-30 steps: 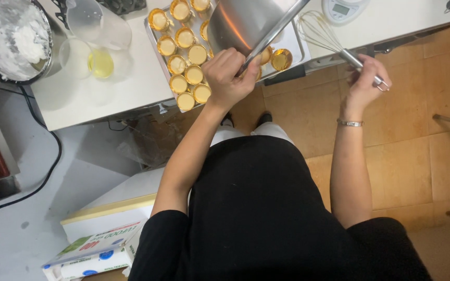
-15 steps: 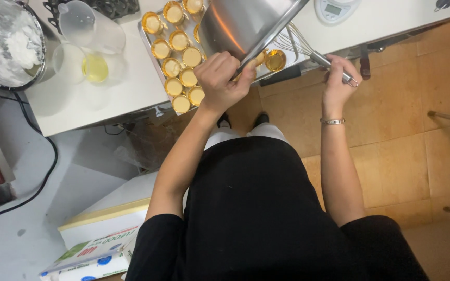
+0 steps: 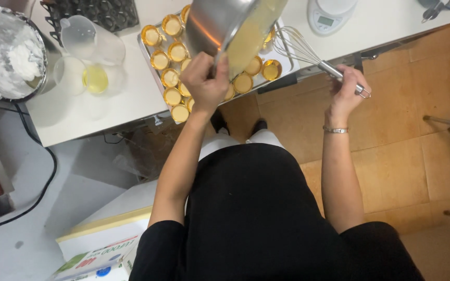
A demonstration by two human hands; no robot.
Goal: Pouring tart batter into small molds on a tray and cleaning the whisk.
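Fingers of the left hand (image 3: 205, 83) are curled tight over the rim of a steel mixing bowl (image 3: 225, 26), which is tilted steeply above the baking tray (image 3: 286, 58) — pale yellow batter (image 3: 251, 32) shows at its lip. Under the bowl, gold foil tart cups (image 3: 169, 61) fill the tray in rows. To the right, the right hand (image 3: 346, 89) is closed around the handle of a wire whisk (image 3: 308, 54), its loops over the tray's right edge. Farther right stands a white kitchen scale (image 3: 329, 14); to the left, a clear measuring cup (image 3: 87, 39), a small cup of yellow liquid (image 3: 95, 78) and a bowl of white powder (image 3: 9, 52).
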